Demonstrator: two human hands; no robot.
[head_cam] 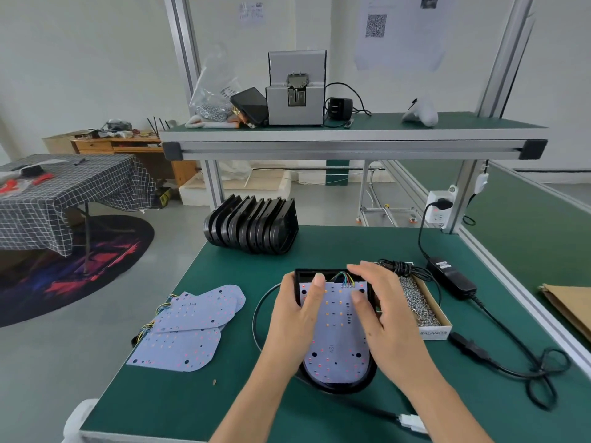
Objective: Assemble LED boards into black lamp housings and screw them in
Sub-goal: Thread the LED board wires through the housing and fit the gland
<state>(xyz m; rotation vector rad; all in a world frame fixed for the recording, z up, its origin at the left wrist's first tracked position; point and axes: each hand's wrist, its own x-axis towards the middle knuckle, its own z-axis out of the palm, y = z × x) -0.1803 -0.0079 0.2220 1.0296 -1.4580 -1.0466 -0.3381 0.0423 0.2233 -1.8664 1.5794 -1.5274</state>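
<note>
White LED board (334, 330), thin, light and likely fragile, pressed into black housing (339, 383) at bench (198, 407) centre by flat-fingered left hand (295, 318) and right hand (380, 314), best handled by edges.

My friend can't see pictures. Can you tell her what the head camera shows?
Two hands, left and right, press a white LED board down into a black lamp housing on a green table. Spare LED boards lie to the left, empty housings stand behind, and a box of screws sits to the right.
</note>
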